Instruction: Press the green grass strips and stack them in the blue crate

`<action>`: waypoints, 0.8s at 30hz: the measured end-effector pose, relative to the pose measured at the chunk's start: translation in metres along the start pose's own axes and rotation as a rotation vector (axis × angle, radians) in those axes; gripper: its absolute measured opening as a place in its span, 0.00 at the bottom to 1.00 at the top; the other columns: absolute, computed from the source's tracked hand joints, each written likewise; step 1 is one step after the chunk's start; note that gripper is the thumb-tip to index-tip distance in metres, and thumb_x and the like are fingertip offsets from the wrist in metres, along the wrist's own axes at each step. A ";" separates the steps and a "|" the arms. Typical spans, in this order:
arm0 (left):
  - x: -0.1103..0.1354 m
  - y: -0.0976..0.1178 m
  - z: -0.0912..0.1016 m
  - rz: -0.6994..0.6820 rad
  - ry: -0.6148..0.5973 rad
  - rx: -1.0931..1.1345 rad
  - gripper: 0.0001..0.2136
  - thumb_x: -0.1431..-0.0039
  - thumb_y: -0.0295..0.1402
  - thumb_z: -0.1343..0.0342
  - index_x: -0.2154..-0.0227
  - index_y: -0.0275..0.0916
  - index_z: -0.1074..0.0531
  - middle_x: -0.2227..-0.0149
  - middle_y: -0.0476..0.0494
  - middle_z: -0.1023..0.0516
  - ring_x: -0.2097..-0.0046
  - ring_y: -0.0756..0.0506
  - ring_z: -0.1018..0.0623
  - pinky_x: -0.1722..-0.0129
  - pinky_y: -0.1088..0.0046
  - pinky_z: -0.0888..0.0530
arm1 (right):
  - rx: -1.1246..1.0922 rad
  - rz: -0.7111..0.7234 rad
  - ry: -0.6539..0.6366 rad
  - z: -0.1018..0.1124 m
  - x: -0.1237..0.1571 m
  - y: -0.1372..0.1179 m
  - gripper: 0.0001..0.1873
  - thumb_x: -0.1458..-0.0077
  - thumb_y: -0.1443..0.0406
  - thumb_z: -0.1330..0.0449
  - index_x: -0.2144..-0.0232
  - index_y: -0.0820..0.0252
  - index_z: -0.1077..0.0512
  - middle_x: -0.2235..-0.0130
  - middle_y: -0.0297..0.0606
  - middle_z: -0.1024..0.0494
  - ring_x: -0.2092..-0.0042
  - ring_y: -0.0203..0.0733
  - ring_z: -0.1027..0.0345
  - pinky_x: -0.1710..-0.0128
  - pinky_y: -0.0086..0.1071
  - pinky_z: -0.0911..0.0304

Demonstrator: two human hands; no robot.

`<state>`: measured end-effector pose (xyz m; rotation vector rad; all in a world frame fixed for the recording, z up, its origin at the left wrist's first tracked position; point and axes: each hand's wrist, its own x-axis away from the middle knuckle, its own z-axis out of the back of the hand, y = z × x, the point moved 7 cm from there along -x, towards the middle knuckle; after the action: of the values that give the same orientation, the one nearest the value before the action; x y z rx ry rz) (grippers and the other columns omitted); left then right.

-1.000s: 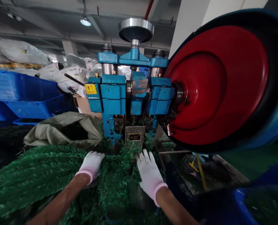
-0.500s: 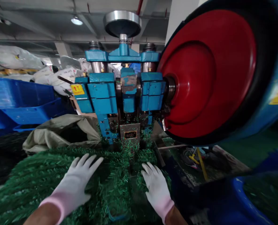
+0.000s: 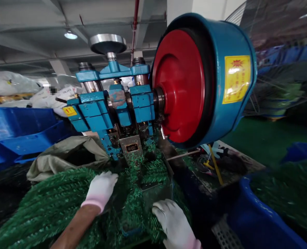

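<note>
Left hand (image 3: 101, 188) and right hand (image 3: 173, 221) apart, grip on green branches (image 3: 52, 200) indeterminable, right cuff (image 3: 194, 244) cropped below, machine (image 3: 143, 103) partly obscured by clippings (image 3: 136, 180)

A punch press (image 3: 95, 108) stands ahead, its flywheel (image 3: 180, 84) rightward; artificial pine branches (image 3: 52, 199) lie left, before a fabric sack (image 3: 49, 162); crates (image 3: 21, 121) stand behind; the right-hand tub (image 3: 269, 209) apparently holds greenery (image 3: 290, 190).
</note>
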<state>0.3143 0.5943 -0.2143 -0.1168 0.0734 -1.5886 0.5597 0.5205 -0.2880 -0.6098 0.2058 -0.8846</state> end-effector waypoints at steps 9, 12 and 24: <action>-0.037 0.026 -0.022 -0.275 0.085 0.272 0.15 0.36 0.29 0.53 0.65 0.41 0.19 0.61 0.42 0.19 0.56 0.44 0.22 0.53 0.68 0.26 | -0.020 0.072 0.076 -0.012 -0.006 -0.003 0.33 0.54 0.64 0.41 0.42 0.58 0.30 0.40 0.44 0.27 0.39 0.52 0.37 0.34 0.44 0.47; -0.035 0.027 -0.014 -0.286 0.081 0.246 0.15 0.36 0.31 0.52 0.59 0.41 0.18 0.57 0.40 0.18 0.53 0.42 0.22 0.50 0.64 0.26 | -0.031 0.095 0.050 -0.010 -0.012 -0.009 0.33 0.55 0.64 0.40 0.44 0.59 0.29 0.40 0.44 0.27 0.40 0.53 0.36 0.34 0.45 0.47; -0.037 0.020 -0.015 -0.237 0.041 0.112 0.15 0.33 0.32 0.53 0.62 0.40 0.19 0.57 0.40 0.19 0.52 0.41 0.21 0.52 0.65 0.27 | 0.058 0.142 0.042 -0.001 -0.015 -0.024 0.26 0.54 0.62 0.37 0.50 0.59 0.28 0.44 0.44 0.24 0.47 0.51 0.31 0.41 0.43 0.39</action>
<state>0.3329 0.6307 -0.2322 -0.0050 0.0027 -1.8282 0.5343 0.5205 -0.2762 -0.5166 0.2572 -0.7641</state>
